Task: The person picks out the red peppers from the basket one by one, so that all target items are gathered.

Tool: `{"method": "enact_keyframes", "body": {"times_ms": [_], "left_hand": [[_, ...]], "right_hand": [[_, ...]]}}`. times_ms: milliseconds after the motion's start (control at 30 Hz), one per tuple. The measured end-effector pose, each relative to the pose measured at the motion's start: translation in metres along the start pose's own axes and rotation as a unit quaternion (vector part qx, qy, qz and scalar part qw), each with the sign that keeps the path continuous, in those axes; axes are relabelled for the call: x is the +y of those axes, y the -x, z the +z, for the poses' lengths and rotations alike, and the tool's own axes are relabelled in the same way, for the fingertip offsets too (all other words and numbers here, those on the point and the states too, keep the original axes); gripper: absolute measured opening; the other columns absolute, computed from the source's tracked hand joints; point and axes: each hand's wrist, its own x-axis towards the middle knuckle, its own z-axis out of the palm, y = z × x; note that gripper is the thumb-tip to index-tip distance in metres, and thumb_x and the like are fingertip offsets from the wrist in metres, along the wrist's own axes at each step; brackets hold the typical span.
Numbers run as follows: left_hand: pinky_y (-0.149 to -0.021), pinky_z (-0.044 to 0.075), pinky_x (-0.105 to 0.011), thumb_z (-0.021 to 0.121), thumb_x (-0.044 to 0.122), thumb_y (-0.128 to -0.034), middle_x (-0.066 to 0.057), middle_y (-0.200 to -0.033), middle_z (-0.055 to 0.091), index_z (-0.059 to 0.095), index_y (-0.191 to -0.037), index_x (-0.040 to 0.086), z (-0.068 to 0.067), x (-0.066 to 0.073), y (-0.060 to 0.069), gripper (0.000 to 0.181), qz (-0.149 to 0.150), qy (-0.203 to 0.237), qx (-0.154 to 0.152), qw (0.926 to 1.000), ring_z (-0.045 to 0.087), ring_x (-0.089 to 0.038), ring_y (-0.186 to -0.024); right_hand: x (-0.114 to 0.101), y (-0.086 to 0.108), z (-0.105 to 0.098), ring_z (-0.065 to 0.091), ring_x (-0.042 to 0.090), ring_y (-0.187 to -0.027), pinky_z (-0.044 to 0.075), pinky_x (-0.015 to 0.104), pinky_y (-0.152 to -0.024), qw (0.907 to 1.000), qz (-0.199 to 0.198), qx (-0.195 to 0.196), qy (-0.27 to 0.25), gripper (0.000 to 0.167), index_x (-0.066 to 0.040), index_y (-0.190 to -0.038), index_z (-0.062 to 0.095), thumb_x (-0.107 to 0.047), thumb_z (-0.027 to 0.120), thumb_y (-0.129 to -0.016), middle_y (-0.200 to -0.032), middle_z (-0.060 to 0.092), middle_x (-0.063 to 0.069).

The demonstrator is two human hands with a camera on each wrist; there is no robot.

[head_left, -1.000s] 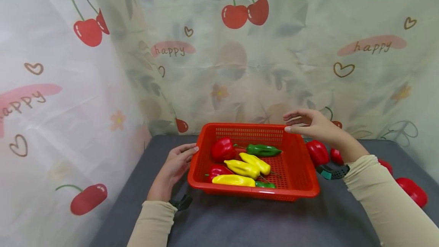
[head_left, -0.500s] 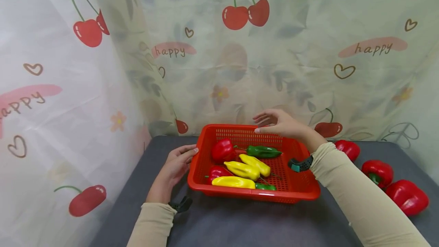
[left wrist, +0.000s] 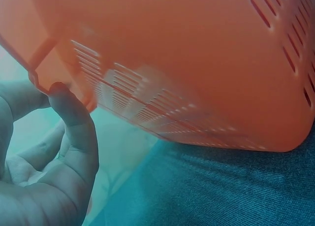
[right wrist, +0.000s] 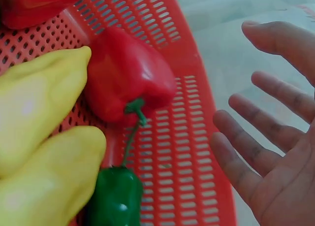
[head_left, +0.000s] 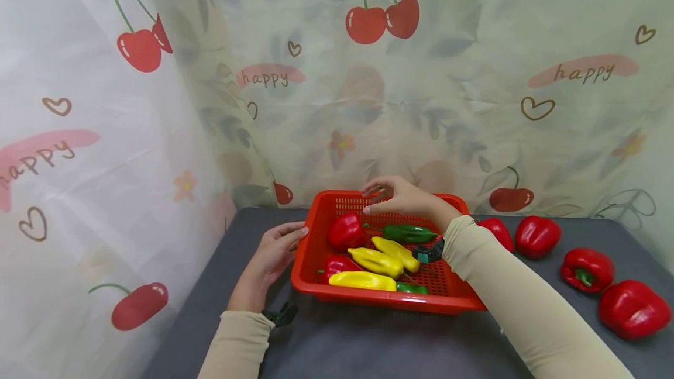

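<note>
A red plastic basket (head_left: 379, 303) sits on the grey table, its sides slotted. My left hand (head_left: 270, 257) grips its left rim, and the left wrist view shows thumb and finger (left wrist: 74, 113) pinching the edge. Over the basket's back part hovers my right hand (head_left: 400, 197), holding nothing, its fingers (right wrist: 246, 149) spread and slightly bent. Closest below it lies a red bell pepper (head_left: 344, 233) with a green stem. Beside that are a long green pepper (head_left: 408, 233), several yellow peppers (head_left: 375, 262), another red pepper (head_left: 337, 266) and a partly hidden green one (head_left: 412, 289).
Right of the basket stand several red bell peppers, among them one at the back (head_left: 538, 236), one showing its stem (head_left: 587, 270) and one near the right edge (head_left: 634, 309). A printed curtain (head_left: 316, 133) hangs behind and to the left of the grey table (head_left: 347, 344).
My right hand has moved left from the basket's right rim to above the red bell pepper inside. The left hand keeps its grip on the rim.
</note>
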Motion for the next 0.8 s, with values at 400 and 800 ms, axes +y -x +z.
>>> {"method": "enact_keyframes", "body": {"times_ms": [400,800], "left_hand": [[-0.088,0.065,-0.033,0.073,0.018,-0.1019,-0.003,-0.112,0.079,0.067,-0.136,0.0,0.002,-0.003,0.0,0.038,0.0,0.013,-0.007,0.9999,0.076,-0.016,-0.095],[-0.088,0.066,-0.033,0.073,0.016,-0.1019,-0.004,-0.112,0.079,0.066,-0.135,0.0,-0.001,-0.001,-0.001,0.038,0.0,0.022,-0.005,0.9997,0.077,-0.016,-0.094]], "right_hand": [[0.006,-0.016,0.022,0.056,0.046,-0.139,0.051,0.053,-0.115,0.9997,-0.006,-0.022,0.004,0.059,-0.002,-0.145,0.059,-0.019,0.081,-0.094,-0.15,0.059,0.023],[0.013,-0.02,0.03,0.055,0.04,-0.141,0.05,0.055,-0.116,0.9985,0.01,-0.044,0.032,0.062,-0.003,-0.15,0.056,-0.016,0.08,-0.094,-0.153,0.057,0.022]]}}
